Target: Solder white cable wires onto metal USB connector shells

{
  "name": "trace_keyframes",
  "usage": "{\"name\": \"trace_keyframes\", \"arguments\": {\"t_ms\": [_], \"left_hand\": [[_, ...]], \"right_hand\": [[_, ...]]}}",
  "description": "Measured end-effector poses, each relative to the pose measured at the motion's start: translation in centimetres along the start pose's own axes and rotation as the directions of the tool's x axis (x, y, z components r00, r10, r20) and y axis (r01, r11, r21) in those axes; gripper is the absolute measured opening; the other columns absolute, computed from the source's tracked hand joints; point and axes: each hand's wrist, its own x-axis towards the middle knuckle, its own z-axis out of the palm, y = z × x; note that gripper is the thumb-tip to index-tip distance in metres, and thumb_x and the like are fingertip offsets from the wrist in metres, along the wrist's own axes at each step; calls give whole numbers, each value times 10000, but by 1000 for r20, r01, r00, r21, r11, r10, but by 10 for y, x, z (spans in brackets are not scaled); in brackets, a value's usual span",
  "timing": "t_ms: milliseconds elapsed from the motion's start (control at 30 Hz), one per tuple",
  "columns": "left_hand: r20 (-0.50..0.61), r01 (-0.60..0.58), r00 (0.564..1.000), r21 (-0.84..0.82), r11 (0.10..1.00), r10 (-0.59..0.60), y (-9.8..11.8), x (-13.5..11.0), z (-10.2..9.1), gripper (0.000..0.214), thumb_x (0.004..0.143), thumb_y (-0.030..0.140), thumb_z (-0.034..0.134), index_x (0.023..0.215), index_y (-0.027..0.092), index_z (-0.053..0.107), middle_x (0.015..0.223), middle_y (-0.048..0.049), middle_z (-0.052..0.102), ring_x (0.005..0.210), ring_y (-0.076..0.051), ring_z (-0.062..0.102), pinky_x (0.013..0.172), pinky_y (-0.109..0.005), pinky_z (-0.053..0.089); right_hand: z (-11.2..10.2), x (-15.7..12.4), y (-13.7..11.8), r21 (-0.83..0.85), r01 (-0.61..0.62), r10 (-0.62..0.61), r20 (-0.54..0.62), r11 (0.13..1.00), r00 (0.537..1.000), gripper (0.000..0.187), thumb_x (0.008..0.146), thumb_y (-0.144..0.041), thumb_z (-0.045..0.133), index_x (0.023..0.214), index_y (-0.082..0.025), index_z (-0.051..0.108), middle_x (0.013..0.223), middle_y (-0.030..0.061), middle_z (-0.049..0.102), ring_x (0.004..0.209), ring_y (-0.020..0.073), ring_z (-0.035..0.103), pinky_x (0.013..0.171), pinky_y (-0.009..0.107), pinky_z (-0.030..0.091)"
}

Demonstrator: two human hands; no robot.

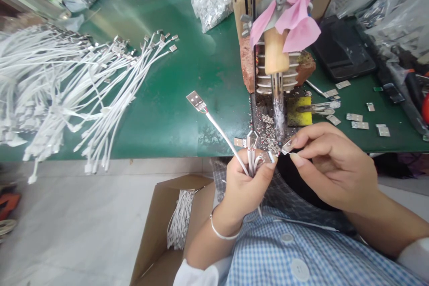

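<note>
My left hand (244,182) is closed around a small bunch of white cables (252,161) at the bench's front edge. One of them sticks out up and left, ending in a metal USB plug (196,100). My right hand (330,161) pinches a small metal shell (287,145) at its fingertips, right beside the cable ends held by the left hand. Both hands sit just below the tip of a fixed soldering iron (278,111) with a wooden handle and a pink rag tied to it.
A big heap of white cables (67,85) covers the left of the green bench (174,98). Loose metal shells (355,118) and a yellow sponge (300,111) lie to the right. Plastic bags of parts (211,0) stand behind. A cardboard box (167,228) with cables sits on the floor below.
</note>
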Motion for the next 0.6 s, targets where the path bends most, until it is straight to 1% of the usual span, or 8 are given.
{"name": "trace_keyframes", "arguments": {"t_ms": [133,300,600], "left_hand": [[1,-17,1000,-11,1000,17,0,0,0,323,840,369,726,631,184,564,533,47,414,491,-84,368,453,-210,351],[-8,-19,1000,-14,1000,19,2,0,0,335,826,419,736,640,189,579,523,45,429,481,-87,380,446,-216,356],[-2,-43,999,-11,999,43,3,1,1,270,840,368,725,677,184,613,524,46,450,474,-84,393,449,-214,368]], "right_hand": [[1,2,-1,-5,32,-32,-9,999,999,197,802,-41,627,853,-223,574,887,23,602,834,152,625,726,310,548],[2,2,-1,-19,23,-23,-6,1000,1000,190,807,-49,632,849,-229,585,894,26,612,830,156,629,720,319,552],[1,3,-2,-24,27,-27,-6,999,1000,184,803,-48,636,843,-221,586,892,23,611,833,151,628,730,313,549]]}}
